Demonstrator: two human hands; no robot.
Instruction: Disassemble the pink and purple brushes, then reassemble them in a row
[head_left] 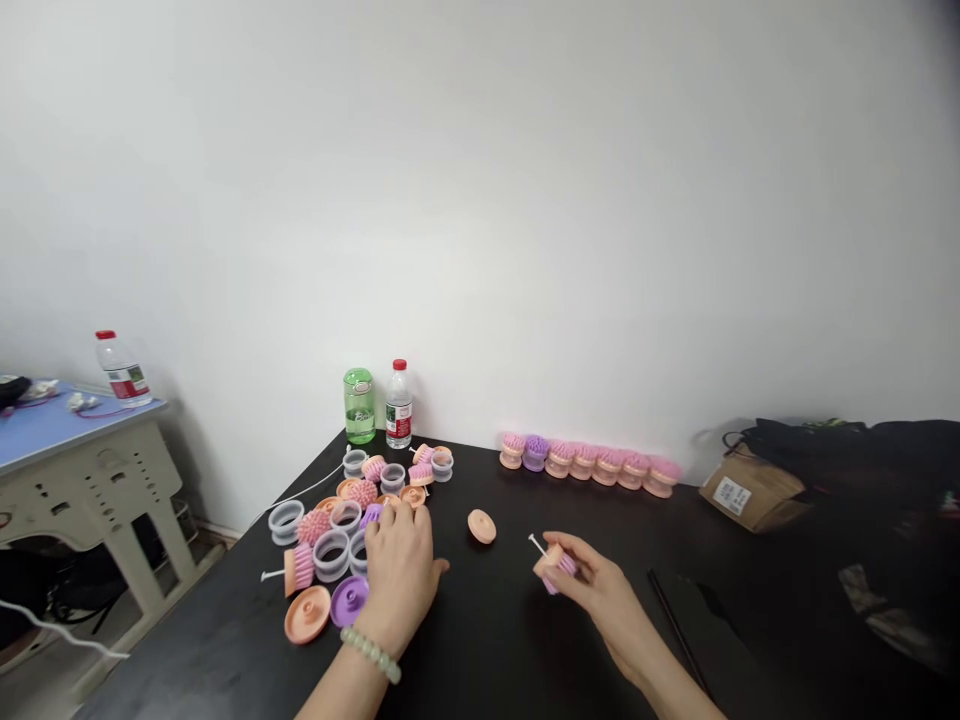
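Right hand point(600, 588): thumb and fingers pinching brush head point(550, 563), pin jutting up-left, over desk point(480, 650) right of middle. Left hand point(400, 560): fingers close together, reaching into loose parts near left edge; tips hidden, cannot tell if gripping. Disc point(481, 527) between hands. Rings point(284, 537) toward left edge. Brushes point(583, 462) rowed along back edge. Green bottle point(360, 405) near back left corner.

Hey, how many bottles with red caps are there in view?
2. One red-capped bottle stands on the black table, just right of the green bottle; the other is on the blue-topped table at far left. No others show.
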